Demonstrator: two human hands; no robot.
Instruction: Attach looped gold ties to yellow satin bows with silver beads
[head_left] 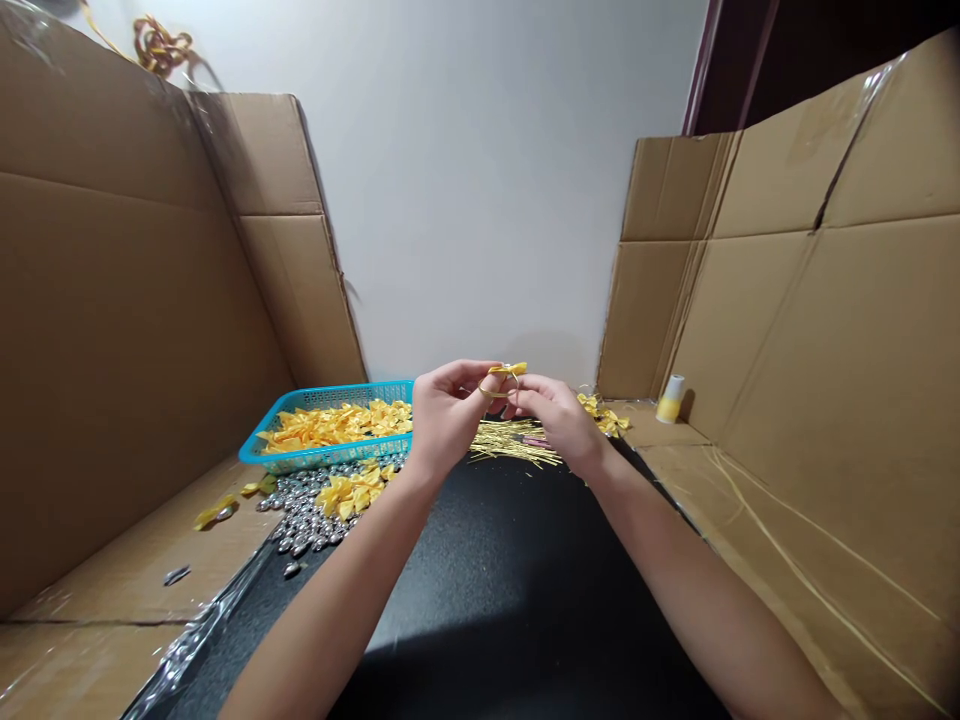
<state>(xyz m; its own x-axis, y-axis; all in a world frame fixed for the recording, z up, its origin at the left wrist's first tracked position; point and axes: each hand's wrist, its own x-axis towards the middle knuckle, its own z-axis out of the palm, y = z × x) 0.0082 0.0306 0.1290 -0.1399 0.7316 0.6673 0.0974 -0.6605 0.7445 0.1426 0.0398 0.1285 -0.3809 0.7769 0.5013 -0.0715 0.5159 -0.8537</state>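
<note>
Both hands meet above the far part of the black work surface (480, 600). My left hand (454, 410) pinches a yellow ribbon bow (508, 369), which has a small shiny spot at its middle. From the bow hangs a loop of thin yellow cord (491, 393). My right hand (559, 410) is closed with its fingertips at the cord, close to the left fingers. Its fingertips are partly hidden. Below the hands lies a bundle of cut yellow cords (517, 445), with a small pinkish thing among them.
A blue plastic basket (262, 458) of yellow bows stands at the left. Beside it are many silver beads (307, 520) and loose yellow bows (352, 490). At the right, more bows (604, 415) lie near a thread spool (670, 399). Cardboard walls (832, 330) flank both sides.
</note>
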